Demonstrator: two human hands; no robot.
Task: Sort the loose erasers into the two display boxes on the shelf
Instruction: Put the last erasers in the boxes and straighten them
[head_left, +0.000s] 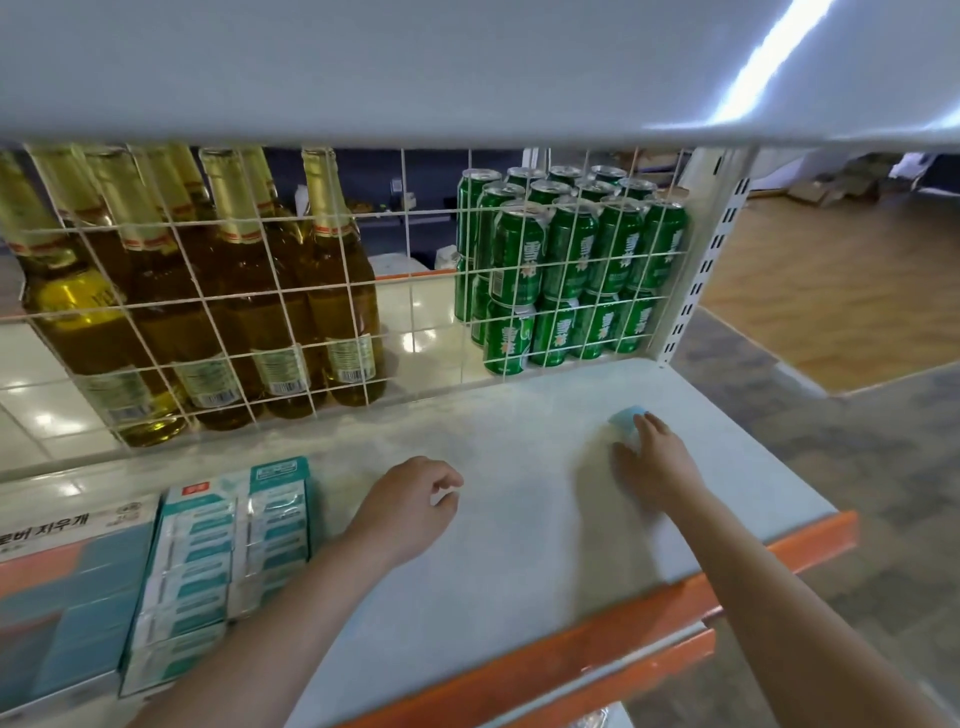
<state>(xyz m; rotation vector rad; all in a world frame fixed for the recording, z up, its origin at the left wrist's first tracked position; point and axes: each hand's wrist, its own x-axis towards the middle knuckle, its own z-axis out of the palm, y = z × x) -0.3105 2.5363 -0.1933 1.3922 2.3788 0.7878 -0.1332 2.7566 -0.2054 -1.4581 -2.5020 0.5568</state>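
Nearest: orange-edged pale grey metal shelf (519, 545), both forearms reaching in over it. At far left two display boxes are sitting side by side: blue cardboard box with Korean lettering (67, 587) and teal-and-white box packed with wrapped erasers (218, 561), touching each other. Left hand (410, 506) is hovering just right of the teal box, fingers loosely curled, gripping nothing. Right hand (652, 460) is reaching further back, fingers coming down over a small light-blue eraser (629, 422) lying loose on the shelf; touching it, can't tell if clamped yet. Eraser looks light, rubbery, non-fragile, so I'd pinch it across the short sides. Behind the white wire grid (405, 249): amber glass bottles (234, 291) left, green cans (571, 270) right
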